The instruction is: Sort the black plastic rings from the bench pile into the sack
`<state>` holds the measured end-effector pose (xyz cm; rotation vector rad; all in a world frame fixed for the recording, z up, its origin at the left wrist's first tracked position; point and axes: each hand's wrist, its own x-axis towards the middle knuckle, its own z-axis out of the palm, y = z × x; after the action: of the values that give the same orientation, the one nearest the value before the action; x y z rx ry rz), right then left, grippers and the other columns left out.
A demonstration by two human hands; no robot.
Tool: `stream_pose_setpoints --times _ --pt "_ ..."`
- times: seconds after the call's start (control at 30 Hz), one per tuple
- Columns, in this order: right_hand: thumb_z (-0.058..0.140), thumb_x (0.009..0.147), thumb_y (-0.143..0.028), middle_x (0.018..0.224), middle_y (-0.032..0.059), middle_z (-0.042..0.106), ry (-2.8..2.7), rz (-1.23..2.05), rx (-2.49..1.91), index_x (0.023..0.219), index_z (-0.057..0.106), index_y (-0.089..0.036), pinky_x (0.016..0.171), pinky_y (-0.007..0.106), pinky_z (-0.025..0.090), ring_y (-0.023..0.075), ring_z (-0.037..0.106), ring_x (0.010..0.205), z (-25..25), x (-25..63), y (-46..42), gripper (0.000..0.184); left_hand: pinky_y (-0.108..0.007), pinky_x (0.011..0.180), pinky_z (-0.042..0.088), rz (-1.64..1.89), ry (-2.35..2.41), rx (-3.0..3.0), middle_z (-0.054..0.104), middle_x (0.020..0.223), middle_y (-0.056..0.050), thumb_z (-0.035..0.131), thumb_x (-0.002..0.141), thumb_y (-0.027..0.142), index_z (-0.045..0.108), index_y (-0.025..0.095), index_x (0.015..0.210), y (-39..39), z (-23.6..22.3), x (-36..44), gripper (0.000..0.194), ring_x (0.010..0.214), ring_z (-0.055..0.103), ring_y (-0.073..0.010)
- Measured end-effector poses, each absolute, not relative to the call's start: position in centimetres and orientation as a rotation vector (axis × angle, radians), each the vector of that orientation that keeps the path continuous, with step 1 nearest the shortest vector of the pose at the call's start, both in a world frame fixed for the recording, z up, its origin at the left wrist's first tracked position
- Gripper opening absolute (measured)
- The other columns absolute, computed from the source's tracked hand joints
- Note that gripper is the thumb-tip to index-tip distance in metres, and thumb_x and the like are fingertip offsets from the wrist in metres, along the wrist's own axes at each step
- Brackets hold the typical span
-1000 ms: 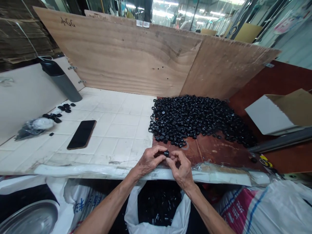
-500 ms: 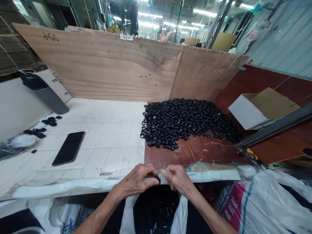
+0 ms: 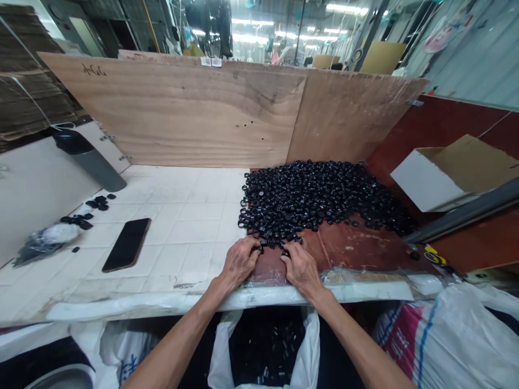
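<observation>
My left grip [image 3: 240, 263] spread, fingertips touching small black plastic parts [image 3: 320, 200] | my right grip [image 3: 302, 270] spread, touching the same heap | heap near the bench [image 3: 352, 251] front edge, beside white tiles [image 3: 194, 216]

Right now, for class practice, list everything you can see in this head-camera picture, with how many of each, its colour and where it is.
small plastic parts: hundreds, black, heaped on a reddish-brown board
plywood boards: two, tan, standing behind the heap
smartphone: one, black, on a white tiled top
bottle: one, black and grey, back left
cardboard box: one, white and brown, right
white plastic bag: one, holding black parts, below the front edge
woven sack: one, white with blue and pink print, front right
left hand: one, at the heap's front edge
right hand: one, beside it, fingers by the parts
</observation>
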<state>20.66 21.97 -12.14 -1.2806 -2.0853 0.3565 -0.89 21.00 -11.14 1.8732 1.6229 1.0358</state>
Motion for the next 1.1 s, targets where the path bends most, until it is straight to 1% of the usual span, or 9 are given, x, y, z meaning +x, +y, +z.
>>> stream_pose_setpoints --times 0.07,0.13,0.2,0.27,0.53,0.7,0.8,0.97,1.1 --pt "0.056 0.088 -0.024 0.092 0.0092 0.068 -1.899 0.668 -1.287 0.1 0.062 -0.017 0.073 0.035 0.055 0.0214 0.067 0.076 -11.6 20.3 21.3 0.015 -0.037 0.077 0.058 1.052 1.529 1.57 0.071 0.084 -0.003 0.064 0.082 0.021 0.066 0.02 0.092 20.1 -10.4 -0.6 0.01 0.08 0.069 -0.0211" --pt "0.06 0.087 -0.032 0.081 0.0062 0.071 -1.636 1.054 -1.279 0.1 0.061 -0.018 0.068 0.033 0.057 0.02 0.068 0.069 -11.2 19.8 20.6 0.019 -0.031 0.062 0.058 1.051 1.42 1.24 0.067 0.072 -0.001 0.067 0.081 0.029 0.064 0.017 0.093 19.3 -9.7 -0.1 0.017 0.064 0.067 -0.0169" --pt "0.064 0.085 -0.038 0.074 0.0044 0.072 -1.412 1.339 -1.218 0.102 0.06 -0.018 0.069 0.033 0.058 0.0206 0.071 0.069 -11.0 19.0 20.0 0.027 -0.028 0.06 0.059 1.077 1.327 1.025 0.067 0.069 0.0 0.072 0.079 0.033 0.064 0.014 0.093 18.8 -9.4 0.3 0.026 0.06 0.068 -0.015" --pt "0.07 0.082 -0.041 0.078 0.0054 0.075 -1.295 1.467 -1.141 0.105 0.061 -0.017 0.074 0.034 0.059 0.0221 0.074 0.076 -11.0 18.2 19.4 0.035 -0.027 0.066 0.06 1.108 1.242 0.92 0.071 0.073 -0.003 0.076 0.077 0.035 0.067 0.012 0.095 18.5 -9.4 0.6 0.031 0.065 0.071 -0.0151" --pt "0.078 0.075 -0.046 0.081 0.0076 0.077 -1.187 1.468 -1.125 0.105 0.067 -0.016 0.082 0.039 0.061 0.025 0.076 0.081 -10.3 17.1 18.1 0.044 -0.032 0.08 0.059 1.149 1.026 0.876 0.077 0.087 -0.007 0.08 0.074 0.03 0.066 0.012 0.108 17.2 -10.1 0.1 0.041 0.078 0.074 -0.019" --pt "0.076 0.077 -0.041 0.08 0.0057 0.076 -1.136 1.462 -1.116 0.107 0.065 -0.016 0.079 0.035 0.06 0.0212 0.074 0.077 -10.1 17.4 18.0 0.041 -0.03 0.078 0.058 1.178 1.031 0.906 0.076 0.088 -0.006 0.08 0.075 0.03 0.064 0.014 0.099 17.0 -9.8 0.5 0.033 0.078 0.073 -0.0172" --pt "0.078 0.074 -0.039 0.081 0.0048 0.076 -1.125 1.471 -1.125 0.1 0.065 -0.017 0.075 0.033 0.059 0.0199 0.073 0.075 -10.3 17.2 18.1 0.037 -0.027 0.08 0.057 1.275 1.015 0.933 0.075 0.097 -0.006 0.079 0.076 0.028 0.063 0.016 0.105 17.0 -9.8 0.6 0.035 0.086 0.071 -0.0166" --pt "0.078 0.075 -0.04 0.089 0.0057 0.076 -1.152 1.493 -1.093 0.101 0.068 -0.017 0.079 0.033 0.058 0.02 0.072 0.08 -10.4 16.9 18.1 0.036 -0.029 0.081 0.058 1.27 1.093 1.031 0.074 0.107 -0.008 0.074 0.08 0.031 0.068 0.015 0.104 16.7 -9.7 0.6 0.029 0.091 0.07 -0.0187" --pt "0.079 0.076 -0.038 0.091 0.0052 0.075 -1.153 1.475 -1.083 0.101 0.07 -0.018 0.08 0.031 0.057 0.0186 0.071 0.081 -10.4 17.5 17.9 0.034 -0.03 0.086 0.057 1.303 1.166 1.103 0.072 0.11 -0.009 0.077 0.076 0.03 0.07 0.014 0.094 16.7 -9.6 0.7 0.026 0.096 0.069 -0.0198"
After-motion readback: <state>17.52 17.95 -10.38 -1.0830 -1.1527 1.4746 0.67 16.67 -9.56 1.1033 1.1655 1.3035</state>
